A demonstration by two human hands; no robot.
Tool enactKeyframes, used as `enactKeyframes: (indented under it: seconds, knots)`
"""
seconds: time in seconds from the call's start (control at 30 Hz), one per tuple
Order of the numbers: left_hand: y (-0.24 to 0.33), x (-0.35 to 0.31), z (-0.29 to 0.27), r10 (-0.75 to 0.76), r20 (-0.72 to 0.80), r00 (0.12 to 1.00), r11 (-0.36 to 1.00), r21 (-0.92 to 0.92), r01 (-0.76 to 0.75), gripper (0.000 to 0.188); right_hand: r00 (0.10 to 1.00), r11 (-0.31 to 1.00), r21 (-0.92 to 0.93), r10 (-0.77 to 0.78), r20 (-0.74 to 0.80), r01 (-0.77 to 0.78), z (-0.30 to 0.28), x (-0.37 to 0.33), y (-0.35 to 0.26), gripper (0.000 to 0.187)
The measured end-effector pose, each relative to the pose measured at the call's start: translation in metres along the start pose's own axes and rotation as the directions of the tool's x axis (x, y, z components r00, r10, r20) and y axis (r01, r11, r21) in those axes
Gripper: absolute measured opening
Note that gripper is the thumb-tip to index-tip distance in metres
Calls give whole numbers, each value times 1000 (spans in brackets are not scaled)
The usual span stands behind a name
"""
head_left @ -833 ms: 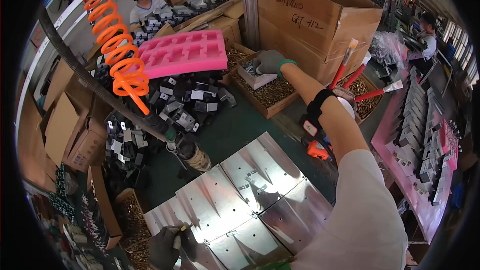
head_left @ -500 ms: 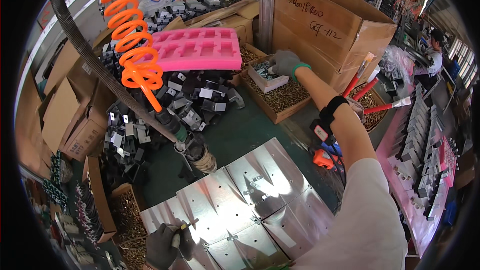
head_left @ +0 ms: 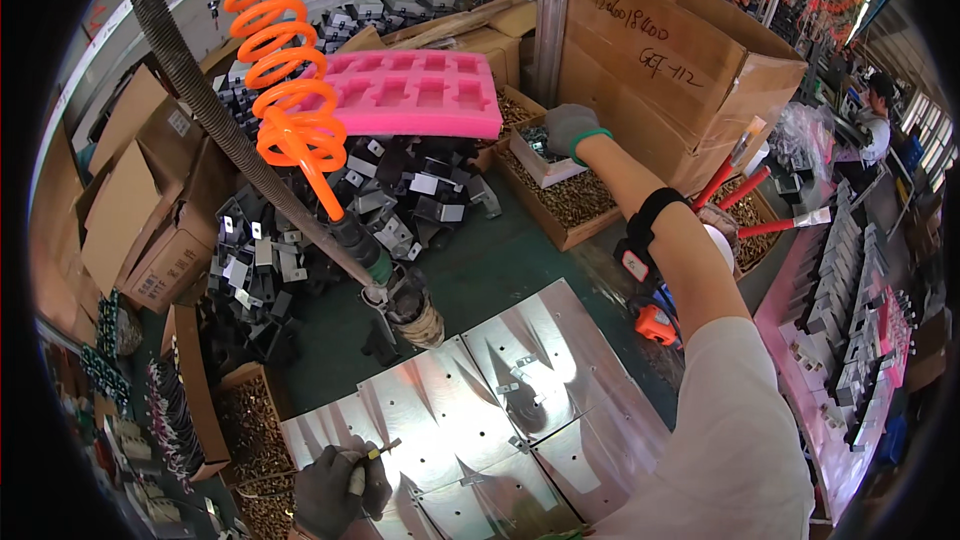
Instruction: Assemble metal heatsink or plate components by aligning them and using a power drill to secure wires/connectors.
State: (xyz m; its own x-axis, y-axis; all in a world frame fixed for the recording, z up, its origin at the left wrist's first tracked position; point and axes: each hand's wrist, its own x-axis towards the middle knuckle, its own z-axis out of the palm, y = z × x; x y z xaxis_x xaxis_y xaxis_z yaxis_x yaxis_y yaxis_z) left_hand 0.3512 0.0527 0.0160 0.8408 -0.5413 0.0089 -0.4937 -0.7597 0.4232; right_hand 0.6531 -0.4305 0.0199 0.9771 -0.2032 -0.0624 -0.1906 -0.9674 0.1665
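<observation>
My left hand (head_left: 338, 492), in a dark grey glove, is closed at the lower left of the metal plates (head_left: 440, 420). A thin yellow piece with a metal tip (head_left: 384, 448) sticks out from its fingers; its kind is unclear. My right hand (head_left: 574, 130), also gloved and with a green band at the wrist, is down in a small white tray (head_left: 548, 169) of little metal parts. Its fingertips are hidden there. The tray rests on brass-coloured fasteners in a cardboard box (head_left: 573, 230). Small metal brackets (head_left: 522, 367) lie on the plates.
A power driver (head_left: 412, 310) hangs from an orange coiled hose (head_left: 300, 125) above the plates. Behind it are piled black and silver metal brackets (head_left: 425, 195) and a pink foam tray (head_left: 410, 95). A tall carton (head_left: 670, 60) stands at the back right, near red-handled brushes (head_left: 770, 227).
The view has shifted slightly, so most of the scene sits a little further right. My right hand stays at the white tray, and my left hand still grips the thin piece over the plates.
</observation>
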Motion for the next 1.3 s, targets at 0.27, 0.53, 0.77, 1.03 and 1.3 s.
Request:
enactKeyframes:
  seconds: [0.27, 0.53, 0.77, 1.03, 1.3]
  knots:
    - [-1, 0, 5, -62, 1, 998, 998, 23, 62, 22, 997, 990, 138, 9, -78, 2, -11, -2, 24, 27]
    - [-1, 1, 8, -70, -23, 997, 997, 29, 71, 21, 980, 985, 115, -146, 133, 131, -7, -7, 32, 31]
    - [-3, -2, 9, -60, -36, 998, 998, 15, 60, 21, 956, 957, 7, -290, 46, 289, 7, -2, 33, 28]
    - [-6, -1, 13, -53, -44, 998, 997, 46, 55, 25, 949, 949, -33, -314, 30, 315, 7, -10, 32, 29]
    - [-11, 1, 21, -68, -83, 994, 996, 52, 72, 16, 954, 953, -53, -294, 56, 297, 3, -10, 29, 23]
